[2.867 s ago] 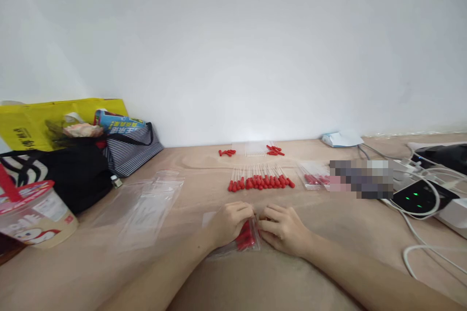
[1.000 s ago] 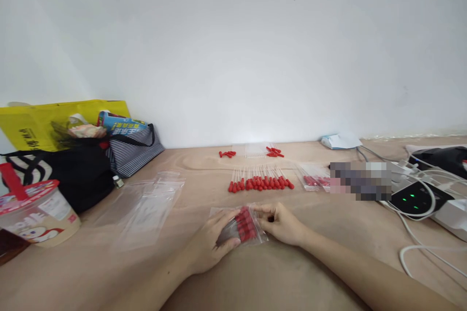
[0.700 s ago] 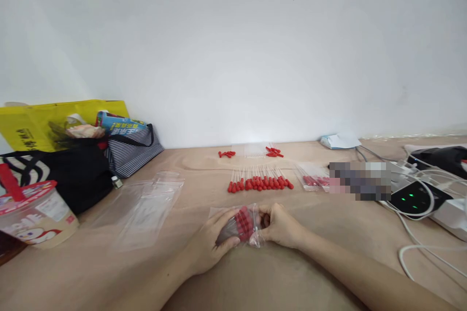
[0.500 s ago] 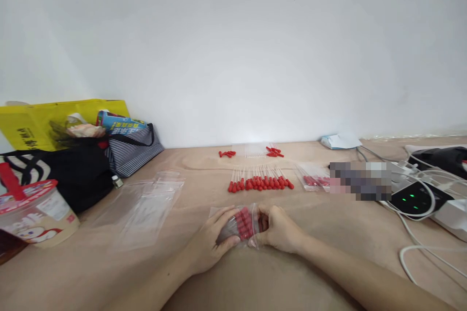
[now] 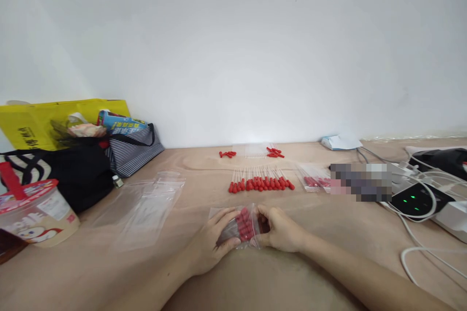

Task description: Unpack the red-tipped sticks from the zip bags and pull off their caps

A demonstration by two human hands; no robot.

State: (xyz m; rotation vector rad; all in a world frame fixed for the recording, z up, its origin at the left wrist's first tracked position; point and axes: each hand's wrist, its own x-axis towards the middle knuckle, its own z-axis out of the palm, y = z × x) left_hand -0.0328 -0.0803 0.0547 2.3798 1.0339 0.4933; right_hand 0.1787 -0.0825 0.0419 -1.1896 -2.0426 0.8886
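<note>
A clear zip bag (image 5: pixel 229 229) lies on the table in front of me, with several red-tipped sticks (image 5: pixel 245 223) inside, their red ends toward the right. My left hand (image 5: pixel 210 242) is closed on the bag's left part, fingers over the top side and thumb along the near side. At the bag's right edge, my right hand (image 5: pixel 284 231) pinches the plastic between thumb and curled fingers. Just beyond the bag, a row of loose red-tipped sticks (image 5: pixel 260 183) lies with the red ends toward me.
Flat clear bags (image 5: pixel 146 211) lie to the left, near a drink cup (image 5: pixel 40 218) and a striped bag (image 5: pixel 136 150). Farther back are more red-tipped sticks (image 5: pixel 275 152). A filled bag (image 5: pixel 315 181), a power strip (image 5: pixel 416 199) and white cables (image 5: pixel 404 255) lie right.
My right thumb and fingers have shifted very slightly right at the bag's edge. The left hand and the bag look almost the same.
</note>
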